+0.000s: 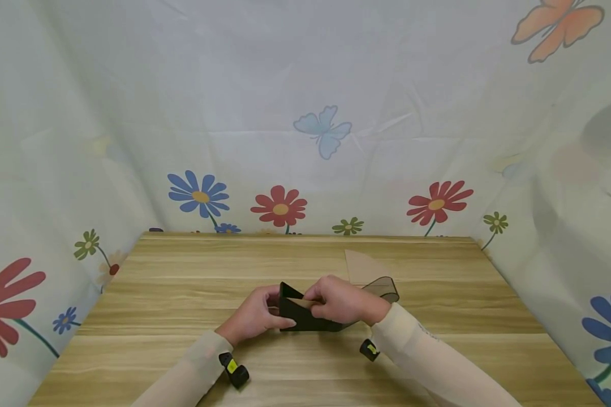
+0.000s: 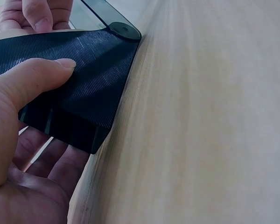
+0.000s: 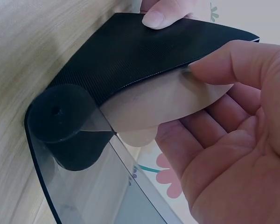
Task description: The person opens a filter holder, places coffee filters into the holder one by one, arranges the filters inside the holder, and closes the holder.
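Observation:
My left hand [image 1: 257, 316] grips a fan-shaped black coffee filter holder [image 1: 308, 317] by its left end. In the left wrist view its thumb [image 2: 51, 74] lies on the ribbed face, with fingers beneath. My right hand [image 1: 343, 301] reaches into the open side and pinches brown paper coffee filters [image 3: 149, 100] between thumb and fingers. They stick partly out of the holder; the rest is hidden inside. A clear smoky lid [image 1: 385, 287] with a dark rim swings out to the right from a round pivot [image 3: 58, 112].
Behind the right hand a fan-shaped brown paper filter [image 1: 365, 267] lies on the wood-grain table [image 1: 209, 265]. A white curtain [image 1: 234, 79] printed with flowers and butterflies hangs around the back and sides. Black wrist cameras [image 1: 234, 370] sit at both cuffs.

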Action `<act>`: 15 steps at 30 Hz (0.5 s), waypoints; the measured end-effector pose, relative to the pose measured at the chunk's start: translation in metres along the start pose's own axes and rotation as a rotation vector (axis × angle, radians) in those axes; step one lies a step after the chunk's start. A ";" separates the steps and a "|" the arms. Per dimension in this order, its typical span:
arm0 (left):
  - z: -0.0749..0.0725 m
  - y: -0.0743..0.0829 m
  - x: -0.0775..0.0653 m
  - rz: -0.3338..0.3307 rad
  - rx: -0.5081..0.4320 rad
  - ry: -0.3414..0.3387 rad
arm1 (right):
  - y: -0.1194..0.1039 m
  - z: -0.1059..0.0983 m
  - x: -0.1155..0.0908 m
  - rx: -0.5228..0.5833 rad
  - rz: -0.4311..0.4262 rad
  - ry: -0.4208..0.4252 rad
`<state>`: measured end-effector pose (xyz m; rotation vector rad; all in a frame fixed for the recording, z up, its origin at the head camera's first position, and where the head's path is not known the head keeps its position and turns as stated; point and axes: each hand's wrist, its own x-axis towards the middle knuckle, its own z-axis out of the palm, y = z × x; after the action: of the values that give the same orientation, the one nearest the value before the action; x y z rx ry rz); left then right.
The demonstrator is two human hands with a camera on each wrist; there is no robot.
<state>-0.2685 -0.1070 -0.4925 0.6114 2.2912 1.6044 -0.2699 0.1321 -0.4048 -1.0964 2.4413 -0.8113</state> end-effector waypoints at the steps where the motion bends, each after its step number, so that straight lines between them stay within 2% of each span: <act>1: 0.000 0.000 0.000 0.000 -0.001 0.000 | 0.000 0.000 0.000 0.006 0.004 0.000; 15: 0.000 -0.005 0.001 0.002 0.004 0.004 | -0.001 0.002 0.000 0.018 0.045 -0.009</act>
<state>-0.2704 -0.1080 -0.4967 0.6123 2.2981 1.6033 -0.2681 0.1309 -0.4059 -1.0324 2.4372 -0.8107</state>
